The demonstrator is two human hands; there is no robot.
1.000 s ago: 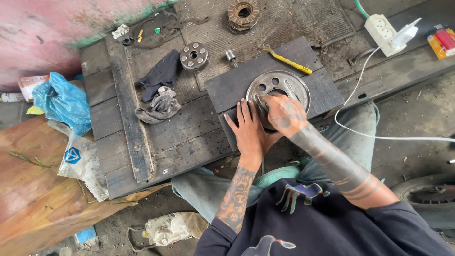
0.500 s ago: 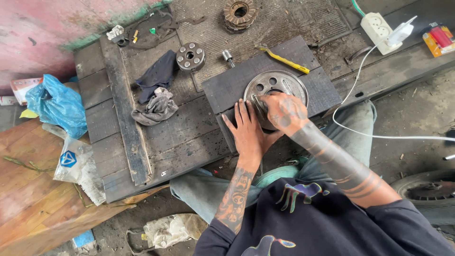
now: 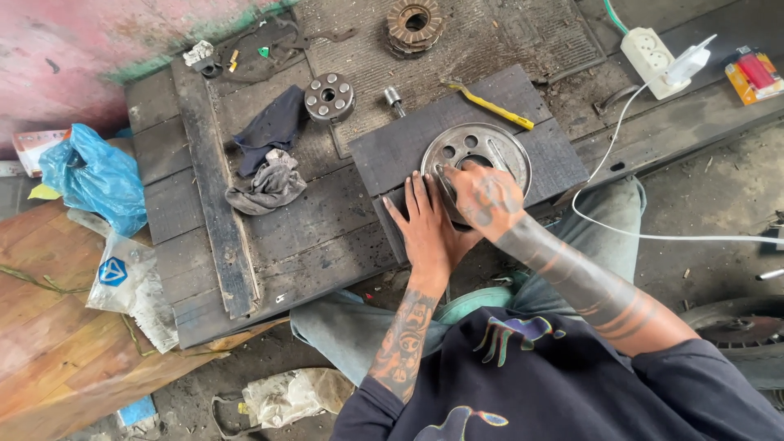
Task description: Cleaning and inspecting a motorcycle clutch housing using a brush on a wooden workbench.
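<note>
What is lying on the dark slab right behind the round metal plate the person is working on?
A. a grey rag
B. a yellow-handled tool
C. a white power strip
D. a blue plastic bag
B: the yellow-handled tool lies on the dark slab just beyond the round metal plate, which both the left hand and the right hand rest on.
</note>
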